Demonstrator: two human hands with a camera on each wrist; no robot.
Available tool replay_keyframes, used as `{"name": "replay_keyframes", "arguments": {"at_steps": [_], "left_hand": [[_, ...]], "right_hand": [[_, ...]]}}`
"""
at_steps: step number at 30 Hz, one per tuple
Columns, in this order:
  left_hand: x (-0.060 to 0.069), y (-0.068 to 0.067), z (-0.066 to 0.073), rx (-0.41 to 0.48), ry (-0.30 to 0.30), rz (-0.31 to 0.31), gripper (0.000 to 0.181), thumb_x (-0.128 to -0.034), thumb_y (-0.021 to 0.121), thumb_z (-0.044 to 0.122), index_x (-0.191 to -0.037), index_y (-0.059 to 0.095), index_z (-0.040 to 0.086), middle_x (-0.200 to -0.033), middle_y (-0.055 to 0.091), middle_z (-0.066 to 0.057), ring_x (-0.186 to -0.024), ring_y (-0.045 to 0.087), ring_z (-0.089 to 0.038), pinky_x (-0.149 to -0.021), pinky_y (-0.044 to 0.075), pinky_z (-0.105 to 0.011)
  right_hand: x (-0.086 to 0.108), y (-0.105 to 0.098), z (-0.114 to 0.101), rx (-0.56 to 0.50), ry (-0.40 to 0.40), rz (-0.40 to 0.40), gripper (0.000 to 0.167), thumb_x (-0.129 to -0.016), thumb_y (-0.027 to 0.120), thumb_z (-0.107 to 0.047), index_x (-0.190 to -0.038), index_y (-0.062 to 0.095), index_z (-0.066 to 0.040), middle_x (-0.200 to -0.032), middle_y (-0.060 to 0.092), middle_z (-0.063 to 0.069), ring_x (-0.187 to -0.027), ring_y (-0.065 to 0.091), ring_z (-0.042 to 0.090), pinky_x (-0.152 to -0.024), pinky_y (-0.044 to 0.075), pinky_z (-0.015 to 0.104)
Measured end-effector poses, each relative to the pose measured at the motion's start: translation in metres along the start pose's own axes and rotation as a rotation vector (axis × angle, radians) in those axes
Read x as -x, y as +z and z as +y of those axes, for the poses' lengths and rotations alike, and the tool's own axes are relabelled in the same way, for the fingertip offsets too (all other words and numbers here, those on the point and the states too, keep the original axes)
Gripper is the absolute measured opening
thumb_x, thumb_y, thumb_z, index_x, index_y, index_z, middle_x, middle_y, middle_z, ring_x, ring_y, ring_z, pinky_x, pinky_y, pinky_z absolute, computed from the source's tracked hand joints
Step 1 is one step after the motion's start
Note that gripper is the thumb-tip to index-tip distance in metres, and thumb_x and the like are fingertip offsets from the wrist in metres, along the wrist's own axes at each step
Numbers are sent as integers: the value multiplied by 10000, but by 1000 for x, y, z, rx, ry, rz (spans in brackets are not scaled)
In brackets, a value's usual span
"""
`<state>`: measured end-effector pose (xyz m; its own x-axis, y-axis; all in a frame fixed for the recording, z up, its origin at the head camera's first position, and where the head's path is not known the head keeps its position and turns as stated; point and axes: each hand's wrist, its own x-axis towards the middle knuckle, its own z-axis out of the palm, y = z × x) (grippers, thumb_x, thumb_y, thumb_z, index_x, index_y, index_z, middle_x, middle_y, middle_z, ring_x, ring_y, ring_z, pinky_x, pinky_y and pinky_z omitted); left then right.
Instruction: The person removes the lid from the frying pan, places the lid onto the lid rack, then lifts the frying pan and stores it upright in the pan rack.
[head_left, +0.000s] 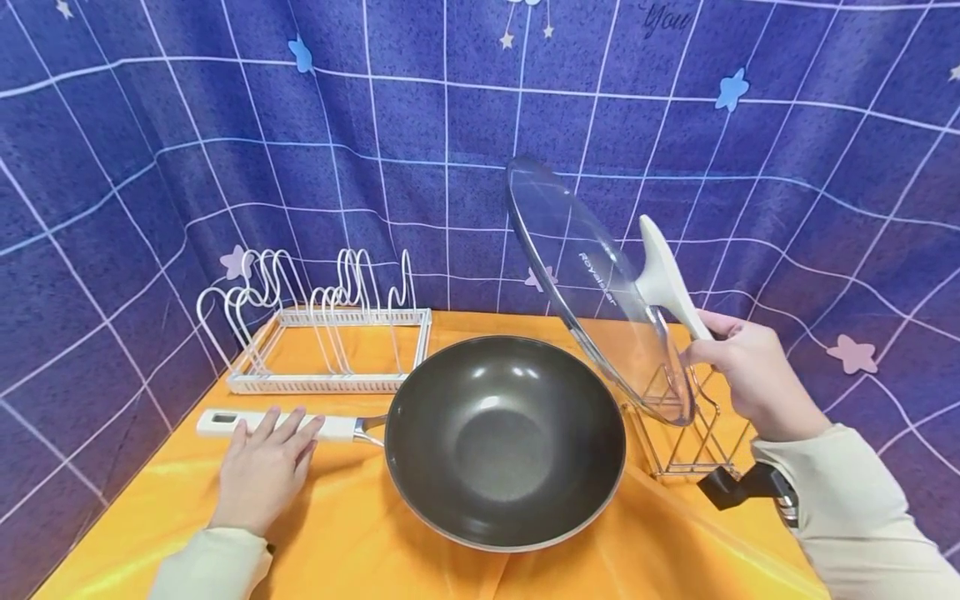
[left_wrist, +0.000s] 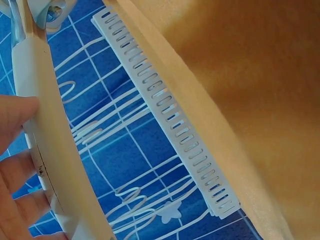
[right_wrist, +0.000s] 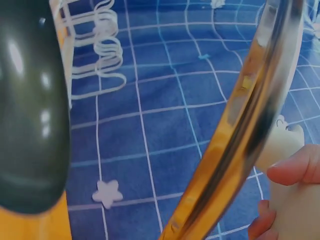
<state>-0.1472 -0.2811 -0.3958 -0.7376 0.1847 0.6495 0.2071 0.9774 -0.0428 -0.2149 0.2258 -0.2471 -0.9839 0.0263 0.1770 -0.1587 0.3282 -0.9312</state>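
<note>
A dark wok [head_left: 498, 450] with a white handle [head_left: 337, 427] sits on the orange cloth, handle pointing left. My left hand [head_left: 262, 471] grips that handle from above; the left wrist view shows the thumb [left_wrist: 17, 117] on the near side. At the right, my right hand [head_left: 750, 375] holds a clear glass lid [head_left: 570, 250] by its upright white handle [head_left: 667, 275]. The lid is raised and steeply tilted, apart from the wok. In the right wrist view, the lid's metal rim [right_wrist: 245, 120] crosses in front, with the wok [right_wrist: 32, 110] at the left.
A white wire rack [head_left: 330, 383] with upright loops stands behind the wok handle. Partly behind the lid and right hand, a small metal wire rack [head_left: 693, 467] stands to the wok's right. A blue curtain [head_left: 450, 150] with white lines hangs behind the orange-covered table [head_left: 360, 533].
</note>
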Motion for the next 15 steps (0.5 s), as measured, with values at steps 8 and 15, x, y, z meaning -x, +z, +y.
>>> {"name": "replay_keyframes", "arguments": {"at_steps": [8, 15], "left_hand": [[0, 0, 0, -1, -9, -3, 342, -744, 694, 163, -1078, 717, 96, -1126, 670, -165, -1074, 573, -448, -935, 326, -688], [0, 1, 0, -3, 7, 4, 349, -745, 678, 179, -1082, 715, 93, -1123, 671, -165, -1072, 574, -449, -926, 336, -691]], "right_hand": [[5, -38, -14, 299, 13, 93, 618, -806, 685, -125, -1393, 498, -69, -725, 577, -209, -478, 321, 94, -360, 302, 287], [12, -61, -20, 494, 99, 154, 697, -827, 644, -208, -1452, 381, -49, -619, 569, -46, -343, 281, 118, -296, 314, 331]]}}
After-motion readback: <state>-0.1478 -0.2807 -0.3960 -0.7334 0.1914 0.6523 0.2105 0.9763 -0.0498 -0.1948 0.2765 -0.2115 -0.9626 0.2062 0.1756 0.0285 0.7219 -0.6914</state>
